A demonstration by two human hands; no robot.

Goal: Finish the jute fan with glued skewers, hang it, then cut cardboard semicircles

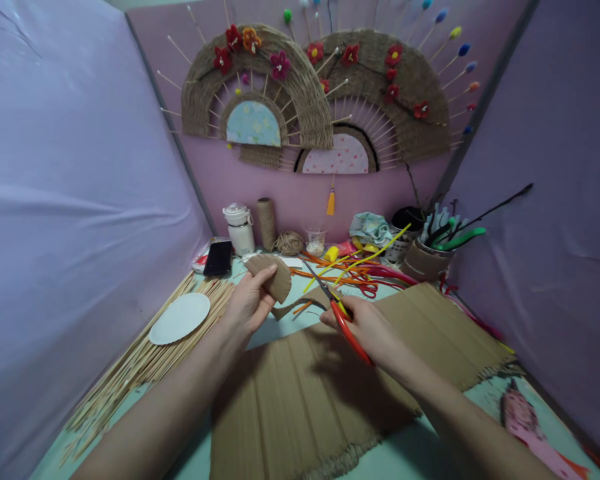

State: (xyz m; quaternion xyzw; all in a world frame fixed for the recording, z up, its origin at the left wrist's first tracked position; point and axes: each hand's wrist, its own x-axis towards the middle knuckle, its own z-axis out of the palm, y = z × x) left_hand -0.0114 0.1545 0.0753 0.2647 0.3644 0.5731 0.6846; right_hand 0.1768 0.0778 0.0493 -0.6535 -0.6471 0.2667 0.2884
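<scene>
Between its thumb and fingers, my left hand [250,303] pinches a cardboard half-disc [280,283] with a rounded edge, raised above the table. My right hand [360,323] is closed around a pair of scissors [344,327] with red and yellow handles. The blades point up and away, apart from the half-disc. A curved cardboard offcut [300,303] lies beyond, between the two hands. Beneath my forearms spreads a large cardboard sheet [290,400] with a ragged near edge, and a second cardboard piece [440,327] lies to the right.
Left are thin wooden sticks [130,373] under a white paper plate [180,319], and a phone [219,259]. A white bottle [240,230], twine cone [266,223], pipe cleaners [375,267] and a tool pot [425,260] stand or lie behind. Decorated twine fans [300,87] hang on the back wall.
</scene>
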